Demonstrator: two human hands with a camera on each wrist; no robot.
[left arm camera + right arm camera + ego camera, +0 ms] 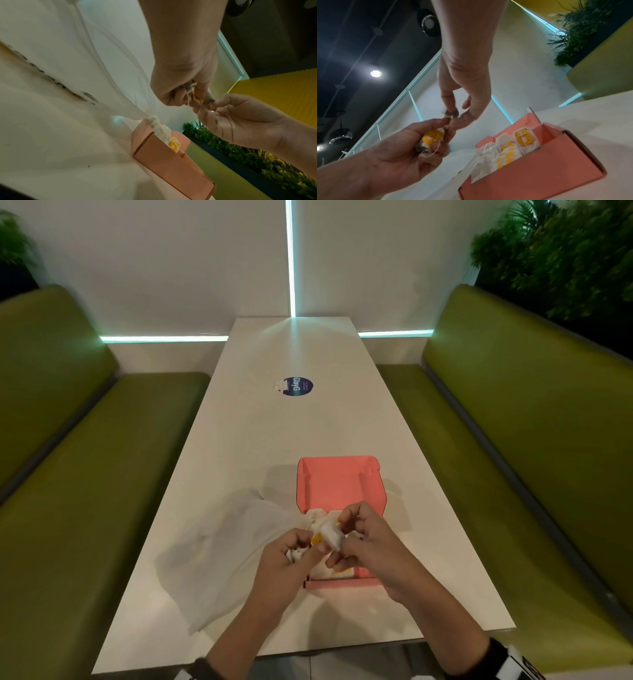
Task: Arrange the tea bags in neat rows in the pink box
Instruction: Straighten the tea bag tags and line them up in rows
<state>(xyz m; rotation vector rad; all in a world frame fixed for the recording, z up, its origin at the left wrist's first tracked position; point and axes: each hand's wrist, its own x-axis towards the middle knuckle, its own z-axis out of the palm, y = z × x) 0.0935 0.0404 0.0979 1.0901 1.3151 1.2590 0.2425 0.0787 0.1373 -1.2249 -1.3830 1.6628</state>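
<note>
Pinching one tea bag (330, 534) above the pink box (342, 481) of tea bags, both hands (287, 559) grip it.

A: The box (342, 484) looks like matt pink card; the table (274, 433), at its 12 o'clock, is smooth, faintly glossy white.

B: Tea bags (505, 152) are crinkled white paper. The bag (219, 546) at the box's 9 o'clock is thin translucent plastic.

Open pink box (342, 481) on the table, white yellow-tagged tea bags (505, 152) inside, one tea bag (331, 533) held above
</note>
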